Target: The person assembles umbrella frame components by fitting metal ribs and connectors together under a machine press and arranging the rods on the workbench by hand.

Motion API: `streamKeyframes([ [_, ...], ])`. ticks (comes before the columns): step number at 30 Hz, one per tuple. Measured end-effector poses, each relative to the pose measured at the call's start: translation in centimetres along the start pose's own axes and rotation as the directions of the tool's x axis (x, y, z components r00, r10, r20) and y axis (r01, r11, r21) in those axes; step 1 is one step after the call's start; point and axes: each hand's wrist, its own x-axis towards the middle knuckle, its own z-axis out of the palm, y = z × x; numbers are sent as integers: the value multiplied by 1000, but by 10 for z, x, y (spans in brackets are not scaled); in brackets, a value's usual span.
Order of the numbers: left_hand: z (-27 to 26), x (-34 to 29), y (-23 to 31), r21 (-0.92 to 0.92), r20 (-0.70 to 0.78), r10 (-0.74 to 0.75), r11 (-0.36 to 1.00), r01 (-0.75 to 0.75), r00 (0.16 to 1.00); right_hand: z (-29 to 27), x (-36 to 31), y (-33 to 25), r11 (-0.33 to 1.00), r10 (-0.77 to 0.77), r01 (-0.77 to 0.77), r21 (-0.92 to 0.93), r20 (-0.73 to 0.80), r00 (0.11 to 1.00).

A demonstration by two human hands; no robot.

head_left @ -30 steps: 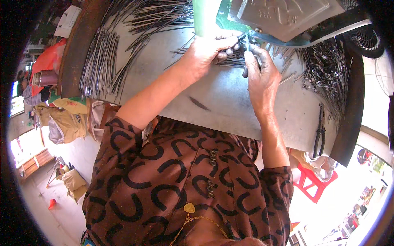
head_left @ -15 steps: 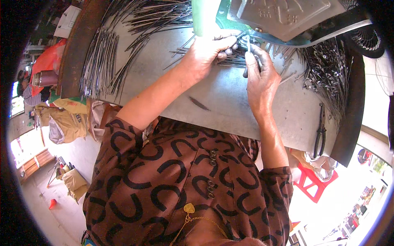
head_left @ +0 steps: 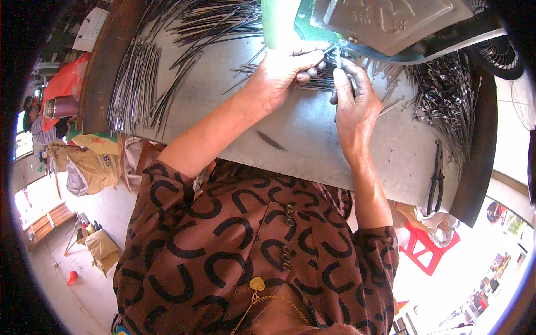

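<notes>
My left hand [head_left: 287,70] is closed in a pinch at the green machine's base, on what looks like a thin metal rod [head_left: 330,49] pointing into the machine's working point. Beside it, my right hand [head_left: 356,95] pinches a slim pale strip [head_left: 338,58] upright between thumb and fingers, its tip at the same spot. Glare and fingers hide where the two pieces meet. Below the hands, several dark thin rods [head_left: 315,84] lie on the metal tabletop [head_left: 223,120].
Piles of straight thin rods [head_left: 134,84] cover the table's left. At right lies a tangled heap of rods with shiny ends [head_left: 446,92], above black-handled pliers [head_left: 435,178]. A heavy metal machine cover [head_left: 385,22] overhangs the right hand. Raised brown edges [head_left: 477,151] bound the table.
The pale strip and my right fingertips have shifted up very slightly toward the machine. My left fingertips have moved a tiny bit; both forearms stay almost in place.
</notes>
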Motion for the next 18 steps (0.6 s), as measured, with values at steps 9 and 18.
streamKeyframes([
  [9, -2, 3, -3, 20, 23, -1, 1000, 1, 1000, -2, -1, -6, 997, 49, -49, 65, 8, 999],
  [18, -3, 4, -6, 0, 15, -6, 1000, 6, 1000, 0, 0, -4, 998, 35, -36, 49, 11, 999],
])
